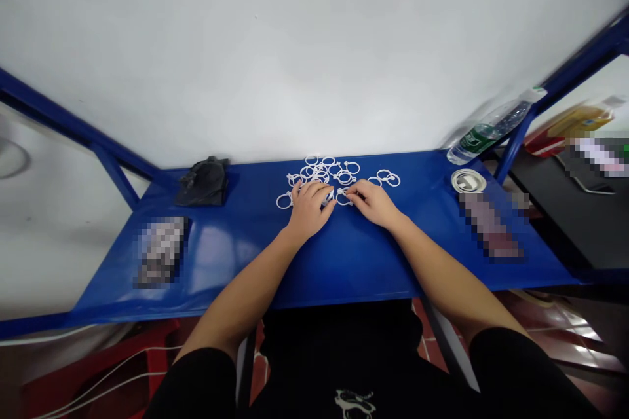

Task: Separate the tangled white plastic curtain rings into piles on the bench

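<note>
A cluster of thin white plastic rings [314, 172], each with a small knob or eyelet, lies loosely overlapped on the blue tabletop [344, 262]. My left hand [308, 211] rests palm down over the near side of this cluster, fingers spread and the thumb apart, with bits of white ring visible between thumb and forefinger. Close by on the right, my right hand [376, 203] pinches the edge of one white ring [343, 199] between thumb and forefinger. A few more rings [389, 178] lie beyond my right hand, and a single ring [284, 201] sits left of my left hand.
A crumpled black plastic bag [202, 182] is at the back left, with a blurred-out item [163, 250] before it. On the right are a water bottle [484, 136] leaning by the frame, a coiled white cable [468, 181] and another blurred-out item [491, 226]. A white wall [295, 65] stands behind.
</note>
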The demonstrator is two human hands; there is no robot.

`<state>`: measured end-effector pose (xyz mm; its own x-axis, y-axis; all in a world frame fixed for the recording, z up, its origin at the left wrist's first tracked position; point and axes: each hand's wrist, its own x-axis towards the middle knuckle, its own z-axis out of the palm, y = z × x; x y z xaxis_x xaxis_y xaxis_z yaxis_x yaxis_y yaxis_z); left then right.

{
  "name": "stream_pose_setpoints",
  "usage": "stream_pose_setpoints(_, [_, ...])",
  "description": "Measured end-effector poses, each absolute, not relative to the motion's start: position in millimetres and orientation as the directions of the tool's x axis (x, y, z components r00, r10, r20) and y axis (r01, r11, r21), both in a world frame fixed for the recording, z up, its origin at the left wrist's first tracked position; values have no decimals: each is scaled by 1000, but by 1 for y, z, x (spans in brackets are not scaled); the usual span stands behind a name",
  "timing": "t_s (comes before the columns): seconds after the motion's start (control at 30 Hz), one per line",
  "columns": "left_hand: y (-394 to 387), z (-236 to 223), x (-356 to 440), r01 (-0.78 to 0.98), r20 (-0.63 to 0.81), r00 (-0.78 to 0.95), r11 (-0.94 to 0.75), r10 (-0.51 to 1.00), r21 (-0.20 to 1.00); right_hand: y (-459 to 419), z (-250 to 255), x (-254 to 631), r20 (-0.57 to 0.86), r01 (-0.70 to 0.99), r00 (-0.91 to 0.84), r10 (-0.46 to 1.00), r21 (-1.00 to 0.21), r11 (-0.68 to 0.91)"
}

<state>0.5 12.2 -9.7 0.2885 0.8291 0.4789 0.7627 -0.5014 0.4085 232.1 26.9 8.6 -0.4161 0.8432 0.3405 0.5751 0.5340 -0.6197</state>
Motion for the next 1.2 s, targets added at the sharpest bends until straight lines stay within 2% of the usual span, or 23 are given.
stream_pose_setpoints(0.1, [10, -7, 1, 726, 520, 304, -547, 799, 416, 22, 11, 228, 386, 444, -366, 847, -728, 523])
stream_pose_setpoints(0.23, [10, -5, 0, 677, 573, 270, -576, 774, 459, 19, 8, 225, 324, 321, -328, 887, -845, 427])
stream_pose_setpoints(0.33, [10, -6, 0, 620, 597, 210, -577, 775, 532, 18, 4, 224, 306, 252, -349, 886, -880, 403])
stream_pose_setpoints(0.47, [9, -10, 3, 547, 596, 126, -556, 793, 625, 15, 4, 223, 337, 238, -414, 846, -857, 457])
stream_pose_setpoints(0.6, [9, -12, 5, 508, 579, 117, -550, 807, 663, 12, 10, 223, 344, 322, -456, 821, -796, 512])
stream_pose_setpoints(0.73, [8, -10, 6, 496, 596, 166, -589, 786, 638, 11, 14, 223, 348, 433, -472, 810, -709, 557])
stream_pose_setpoints(0.9, [8, -8, 7, 525, 610, 219, -619, 761, 584, 10, 15, 222, 413, 472, -464, 784, -633, 613])
stream_pose_setpoints(1.2, [4, -5, 9, 547, 630, 210, -624, 748, 559, 2, 19, 215, 375, 526, -414, 830, -645, 554])
